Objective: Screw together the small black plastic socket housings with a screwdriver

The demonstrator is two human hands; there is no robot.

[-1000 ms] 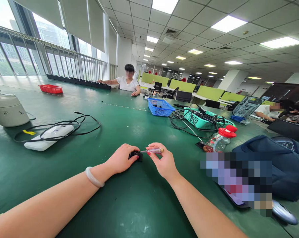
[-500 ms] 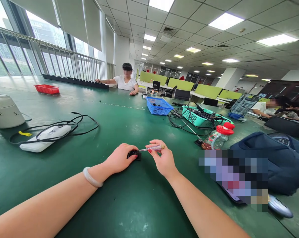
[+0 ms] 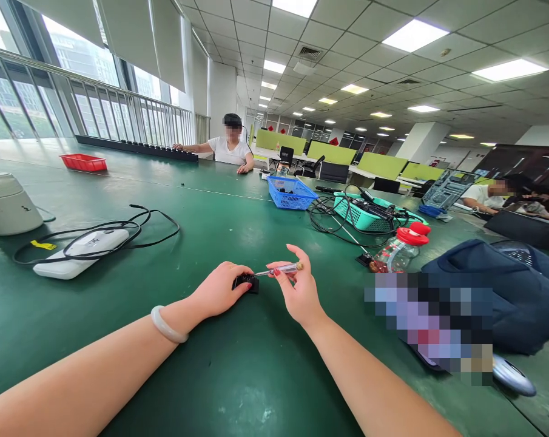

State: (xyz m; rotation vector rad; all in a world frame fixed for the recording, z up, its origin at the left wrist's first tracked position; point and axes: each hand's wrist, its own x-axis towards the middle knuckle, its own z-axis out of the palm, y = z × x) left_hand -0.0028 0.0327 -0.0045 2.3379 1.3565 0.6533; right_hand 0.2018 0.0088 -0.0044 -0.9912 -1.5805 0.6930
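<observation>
On the green tabletop (image 3: 251, 364), a small black part (image 3: 253, 283) lies near the middle, pinched between the thumb and fingers of my left hand (image 3: 219, 289). A pale bracelet circles that wrist. My right hand (image 3: 300, 294) holds a screwdriver (image 3: 287, 269) with a clear handle, nearly level, between thumb and fingers, its index finger raised off the handle. The metal shaft points left and its tip meets the upper right of the black part. What exactly the tip touches is too small to tell.
Left: white power bank (image 3: 80, 252) with black cable, pale kettle (image 3: 8, 203), red tray (image 3: 83, 162). Ahead: blue basket (image 3: 292, 194), green basket (image 3: 360, 213) with cables. Right: red-lidded jar (image 3: 401, 249), dark bag (image 3: 497, 291), blurred phone-like item. A person (image 3: 231, 145) sits across the table.
The index finger of my right hand has lifted off the screwdriver handle. My left hand still holds the black part in the same place.
</observation>
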